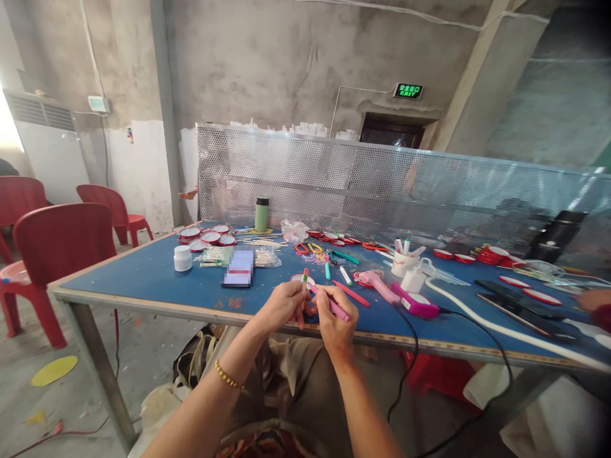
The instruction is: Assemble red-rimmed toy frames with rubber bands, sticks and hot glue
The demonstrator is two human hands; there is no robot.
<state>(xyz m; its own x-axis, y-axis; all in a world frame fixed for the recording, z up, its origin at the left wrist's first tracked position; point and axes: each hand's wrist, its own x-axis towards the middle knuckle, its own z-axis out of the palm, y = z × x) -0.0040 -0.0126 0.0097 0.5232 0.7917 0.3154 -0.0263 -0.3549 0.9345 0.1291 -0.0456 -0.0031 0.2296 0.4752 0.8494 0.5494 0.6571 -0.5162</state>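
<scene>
Above the front edge of the blue table, my left hand [285, 304] pinches a small flat stick [305, 278] upright, its top coloured red and green. My right hand [338, 321] grips a pink marker pen [338, 310] like a writing tool, with its front end close to the stick. Whether the tip touches the stick, I cannot tell. Partly hidden behind my hands lies a round white disc with a red rim [300, 278]. Just right of them are a red marker [357, 294] and a white pen with a green end [345, 275].
A phone [238, 268], a white jar [182, 258] and several red-rimmed discs [210, 238] lie to the left. Pliers [344, 257], a cup of pens [403, 262], a pink hot glue gun [379, 284] and a white cable [477, 318] occupy the right. A perforated metal screen [305, 178] stands behind.
</scene>
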